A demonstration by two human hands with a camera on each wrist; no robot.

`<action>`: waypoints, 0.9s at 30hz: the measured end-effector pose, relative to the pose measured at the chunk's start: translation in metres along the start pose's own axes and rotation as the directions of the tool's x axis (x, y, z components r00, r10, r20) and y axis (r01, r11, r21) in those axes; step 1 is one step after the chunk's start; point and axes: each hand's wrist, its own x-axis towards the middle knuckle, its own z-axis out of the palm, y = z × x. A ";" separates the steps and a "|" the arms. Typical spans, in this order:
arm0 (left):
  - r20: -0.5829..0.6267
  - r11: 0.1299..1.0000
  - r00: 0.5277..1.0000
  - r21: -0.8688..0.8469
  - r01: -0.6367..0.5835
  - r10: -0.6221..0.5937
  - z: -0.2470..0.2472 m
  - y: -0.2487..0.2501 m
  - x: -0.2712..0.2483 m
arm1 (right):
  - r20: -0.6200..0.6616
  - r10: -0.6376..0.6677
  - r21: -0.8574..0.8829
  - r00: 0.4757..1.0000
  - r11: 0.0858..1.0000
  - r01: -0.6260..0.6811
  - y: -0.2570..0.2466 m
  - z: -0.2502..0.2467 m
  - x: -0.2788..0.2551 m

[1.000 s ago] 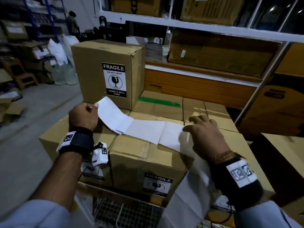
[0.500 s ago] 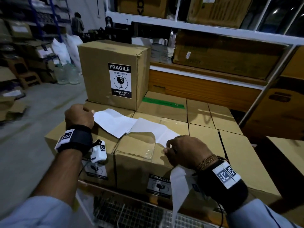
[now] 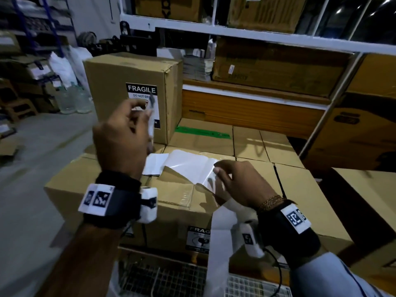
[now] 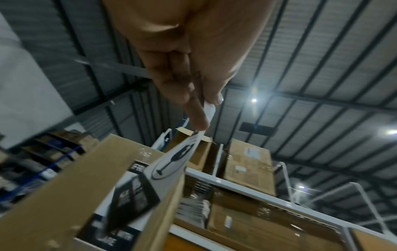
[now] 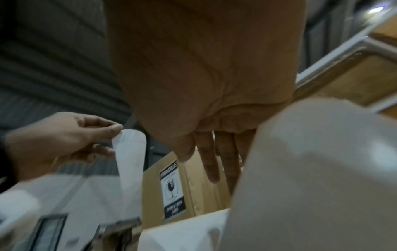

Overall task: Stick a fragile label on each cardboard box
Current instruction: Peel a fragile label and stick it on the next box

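Label lifted off its backing above stacked boxes.
The left hand (image 3: 120, 138) pinches a fragile label (image 4: 171, 163) by its top edge between thumb and fingers, in the air before the tall box (image 3: 120, 82), which already bears a label. The right hand (image 3: 237, 183) holds the white backing strip (image 3: 220, 230), fingers nearly straight, over the front box (image 3: 171, 202).

The left hand (image 3: 120, 138) covers the middle of the upper box's fragile label (image 3: 150, 91), the peeled label (image 4: 171, 163) it pinches is motion-blurred, and the backing strip (image 3: 218, 239) runs off the bottom edge.
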 end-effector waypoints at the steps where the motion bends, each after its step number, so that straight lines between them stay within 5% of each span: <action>1: 0.038 0.998 0.999 -0.052 -0.019 0.021 0.008 0.007 -0.007 | -0.022 0.013 0.041 1.000 0.999 -0.012 0.003 -0.003 0.000; 9: 0.322 0.969 0.923 -0.192 -0.155 0.212 0.057 0.030 -0.066 | -0.115 0.233 0.408 0.965 0.897 -0.168 0.023 -0.013 -0.018; 14: 0.390 0.902 0.832 -0.335 -0.271 0.394 0.077 0.041 -0.094 | -0.014 0.475 0.805 0.880 0.526 -0.272 0.021 -0.041 -0.039; 18: 0.387 0.842 0.764 -0.389 -0.373 0.517 0.093 0.054 -0.112 | 0.046 0.565 0.857 0.824 0.401 -0.323 0.033 -0.061 -0.059; 22: 0.455 0.818 0.690 -0.432 -0.380 0.562 0.109 0.077 -0.128 | -0.025 0.613 0.875 0.790 0.395 -0.279 0.063 -0.075 -0.081; 27: 0.528 0.797 0.607 -0.487 -0.356 0.594 0.129 0.123 -0.142 | -0.207 0.617 0.763 0.759 0.587 -0.269 0.105 -0.102 -0.113</action>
